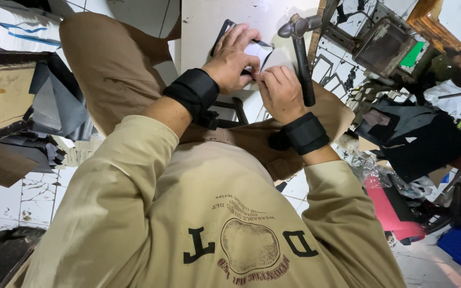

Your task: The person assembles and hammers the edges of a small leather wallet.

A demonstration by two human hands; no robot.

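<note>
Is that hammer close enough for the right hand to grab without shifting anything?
Probably yes. The hammer lies right beside the right hand, its dark handle alongside the knuckles with nothing between them. But that hand's fingers are busy on the small white piece.

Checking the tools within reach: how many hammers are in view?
1. The hammer lies on the white work surface, beside the right hand. Others may be hidden in the clutter at the right.

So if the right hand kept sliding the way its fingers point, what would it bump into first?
The right hand points up-left toward the small white piece it pinches, so it would likely meet the left hand pressed there. Depth is hard to judge.
</note>
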